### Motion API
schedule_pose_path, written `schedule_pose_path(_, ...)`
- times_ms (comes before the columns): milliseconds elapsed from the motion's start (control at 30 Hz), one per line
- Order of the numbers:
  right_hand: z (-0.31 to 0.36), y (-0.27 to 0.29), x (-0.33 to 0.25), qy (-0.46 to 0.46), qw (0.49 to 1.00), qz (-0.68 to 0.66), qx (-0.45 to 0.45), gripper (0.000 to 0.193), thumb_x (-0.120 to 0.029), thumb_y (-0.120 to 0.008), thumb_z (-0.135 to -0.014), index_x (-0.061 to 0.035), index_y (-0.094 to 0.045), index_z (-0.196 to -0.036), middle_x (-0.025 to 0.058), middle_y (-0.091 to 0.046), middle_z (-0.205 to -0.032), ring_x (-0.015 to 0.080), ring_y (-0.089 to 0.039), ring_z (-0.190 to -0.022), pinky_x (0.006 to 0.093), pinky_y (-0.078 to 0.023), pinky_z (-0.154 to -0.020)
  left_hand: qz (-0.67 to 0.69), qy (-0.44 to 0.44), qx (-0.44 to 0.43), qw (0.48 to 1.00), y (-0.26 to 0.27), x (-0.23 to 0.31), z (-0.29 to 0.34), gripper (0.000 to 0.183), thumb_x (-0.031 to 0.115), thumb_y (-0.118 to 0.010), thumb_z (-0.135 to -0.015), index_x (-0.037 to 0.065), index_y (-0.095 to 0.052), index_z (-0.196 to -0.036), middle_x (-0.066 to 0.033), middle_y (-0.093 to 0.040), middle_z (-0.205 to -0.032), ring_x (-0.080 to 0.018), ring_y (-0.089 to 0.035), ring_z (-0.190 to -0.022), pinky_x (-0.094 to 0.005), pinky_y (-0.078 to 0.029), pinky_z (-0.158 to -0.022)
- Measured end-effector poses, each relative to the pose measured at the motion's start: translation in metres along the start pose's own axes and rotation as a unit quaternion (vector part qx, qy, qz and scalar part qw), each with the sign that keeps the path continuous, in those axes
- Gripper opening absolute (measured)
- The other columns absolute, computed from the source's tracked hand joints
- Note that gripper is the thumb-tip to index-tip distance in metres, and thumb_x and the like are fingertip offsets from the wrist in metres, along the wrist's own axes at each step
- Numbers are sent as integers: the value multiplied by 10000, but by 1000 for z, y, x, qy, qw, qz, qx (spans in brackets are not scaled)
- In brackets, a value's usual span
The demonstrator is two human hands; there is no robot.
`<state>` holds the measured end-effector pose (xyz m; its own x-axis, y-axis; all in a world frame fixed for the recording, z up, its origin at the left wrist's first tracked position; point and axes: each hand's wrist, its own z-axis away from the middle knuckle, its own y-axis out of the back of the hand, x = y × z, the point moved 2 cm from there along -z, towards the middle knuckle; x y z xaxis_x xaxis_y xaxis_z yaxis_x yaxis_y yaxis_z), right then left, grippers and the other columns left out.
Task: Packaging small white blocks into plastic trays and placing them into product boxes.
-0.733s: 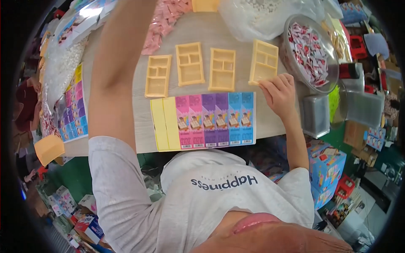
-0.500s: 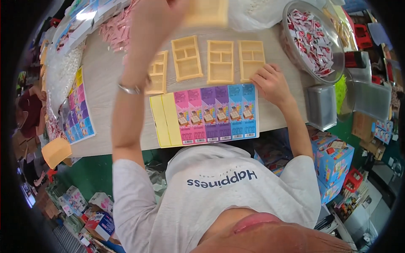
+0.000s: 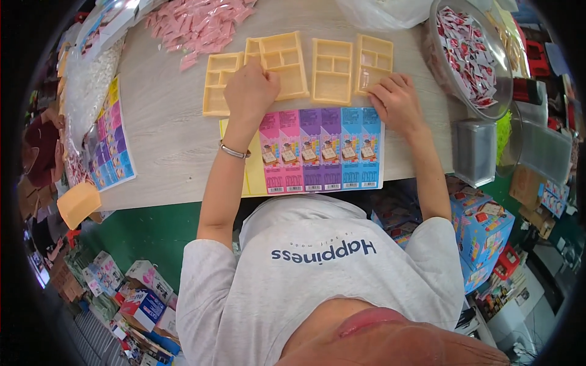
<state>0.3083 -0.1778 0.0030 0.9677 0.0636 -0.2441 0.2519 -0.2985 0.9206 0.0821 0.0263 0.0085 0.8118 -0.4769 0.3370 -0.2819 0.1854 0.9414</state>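
Observation:
My left hand (image 3: 251,90) grips the near left side of a pale yellow compartment tray (image 3: 287,70), its fingertips partly hidden. This tray seems to overlap a second one under it. To its left lies another yellow tray (image 3: 217,88), partly covered by my hand. Right of it sit a narrow yellow tray (image 3: 332,79) and a rightmost yellow tray (image 3: 374,55) with a shiny glare inside. My right hand (image 3: 397,102), fingers curled together, holds the near right corner of the rightmost tray. Below the trays, a printed sheet (image 3: 314,149) in yellow, pink, purple and blue lies near the table edge.
Pink packets (image 3: 201,27) are heaped at the back left. A clear round tub (image 3: 439,73) of red and white sachets stands at the right, with clear plastic boxes (image 3: 475,152) nearer me. Another printed sheet (image 3: 113,152) and a white-filled plastic bag (image 3: 91,97) line the left side.
My left hand has brought a yellow tray from the back down onto the row, over the second tray. My right hand remains at the rightmost tray's corner. The view has shifted slightly.

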Motion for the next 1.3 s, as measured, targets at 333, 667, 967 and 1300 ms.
schedule_pose_path(333, -1, 5, -4, -4, 1000, 9, -16, 87, -127, -711, -828, -91, -690, -903, 61, -652, -930, 276, -600, -967, 423, -437, -929, -97, -270, 69, 956, -11, -41, -14, 843, 695, -647, -812, 156, -492, -1442, -162, -434, -1514, -377, -397, -1389, -588, -368, -1077)
schedule_pose_path(667, -3, -4, -6, -16, 999, 39, -17, 108, -130, -711, -832, -104, -681, -932, 51, -655, -956, 266, -606, -983, 414, -441, -920, -68, -268, 41, 960, -12, -22, -11, 813, 678, -540, -889, 213, -376, -1536, -82, -255, -1640, -375, -173, -1509, -663, -101, -1176)
schedule_pose_path(967, 5, -6, -10, -6, 1000, 17, -7, 155, -109, -735, -801, -109, -685, -947, 46, -648, -952, 262, -608, -960, 413, -435, -911, -84, -279, -10, 957, -30, -3, 2, 793, 613, -543, -910, 208, -335, -1559, -92, -226, -1650, -380, -152, -1519, -646, -90, -1189)
schedule_pose_path(1300, -77, 43, 13, 35, 983, 67, 168, 309, -174, -767, -820, -103, -681, -1109, 92, -665, -1004, 291, -626, -937, 397, -507, -847, 30, -345, -8, 938, -31, 57, 14, 893, 679, -602, -845, 208, -350, -1561, -104, -234, -1643, -418, -189, -1494, -647, -66, -1185)
